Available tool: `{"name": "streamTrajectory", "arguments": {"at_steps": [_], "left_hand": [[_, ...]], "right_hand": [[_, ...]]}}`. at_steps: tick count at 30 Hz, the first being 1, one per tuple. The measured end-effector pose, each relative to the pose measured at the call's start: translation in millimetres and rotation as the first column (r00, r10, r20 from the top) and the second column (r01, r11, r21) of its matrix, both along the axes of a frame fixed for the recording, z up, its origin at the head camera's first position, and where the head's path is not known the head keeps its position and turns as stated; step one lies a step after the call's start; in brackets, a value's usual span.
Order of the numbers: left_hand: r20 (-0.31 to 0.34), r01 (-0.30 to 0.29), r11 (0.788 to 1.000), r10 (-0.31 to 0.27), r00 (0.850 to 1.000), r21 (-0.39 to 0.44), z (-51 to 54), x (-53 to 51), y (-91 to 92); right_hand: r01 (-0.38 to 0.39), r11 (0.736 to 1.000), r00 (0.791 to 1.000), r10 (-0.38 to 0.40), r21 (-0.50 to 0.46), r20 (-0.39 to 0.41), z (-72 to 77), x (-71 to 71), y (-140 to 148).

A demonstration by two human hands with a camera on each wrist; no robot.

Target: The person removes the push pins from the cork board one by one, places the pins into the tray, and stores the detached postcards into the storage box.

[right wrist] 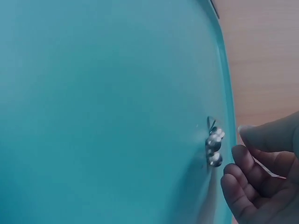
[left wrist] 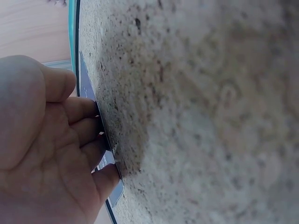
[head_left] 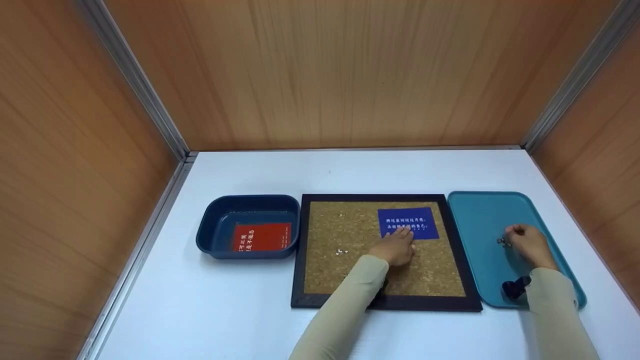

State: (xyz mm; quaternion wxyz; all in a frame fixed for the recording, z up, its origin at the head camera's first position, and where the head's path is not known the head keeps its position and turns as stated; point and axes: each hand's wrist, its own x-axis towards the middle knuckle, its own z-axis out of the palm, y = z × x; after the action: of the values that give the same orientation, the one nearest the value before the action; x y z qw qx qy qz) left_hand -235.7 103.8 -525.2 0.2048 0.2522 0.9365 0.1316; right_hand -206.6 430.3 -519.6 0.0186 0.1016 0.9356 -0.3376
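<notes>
My left hand [head_left: 395, 247] rests its fingertips on the lower part of a blue card [head_left: 427, 232] with white writing, which lies at the upper right of a framed cork board [head_left: 330, 275]. In the left wrist view the fingers press the card [left wrist: 86, 84] against the cork. Over the teal tray [head_left: 472, 215] on the right hovers my right hand [head_left: 532, 245], fingers loosely bent. Just beside its fingertips sits a small cluster of silver thumbtacks [right wrist: 215, 147]. A gap shows between thumb and fingers, and I see nothing held there.
A dark blue basin [head_left: 215, 240] holding a red card [head_left: 272, 237] stands left of the board. Several small silver pins [head_left: 341, 252] are on the cork. A dark object [head_left: 515, 289] lies near the tray's front, partly behind the right sleeve. Wooden walls enclose the white table [head_left: 225, 315].
</notes>
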Motion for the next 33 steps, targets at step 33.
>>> {"name": "streamTrajectory", "arguments": {"at_steps": [33], "left_hand": [[0.002, 0.001, 1.000, -0.001, 1.000, -0.012, -2.2, -2.0, 1.5]], "right_hand": [[-0.039, 0.722, 0.982, 0.155, -0.691, 0.107, 10.1, -41.3, -45]]}}
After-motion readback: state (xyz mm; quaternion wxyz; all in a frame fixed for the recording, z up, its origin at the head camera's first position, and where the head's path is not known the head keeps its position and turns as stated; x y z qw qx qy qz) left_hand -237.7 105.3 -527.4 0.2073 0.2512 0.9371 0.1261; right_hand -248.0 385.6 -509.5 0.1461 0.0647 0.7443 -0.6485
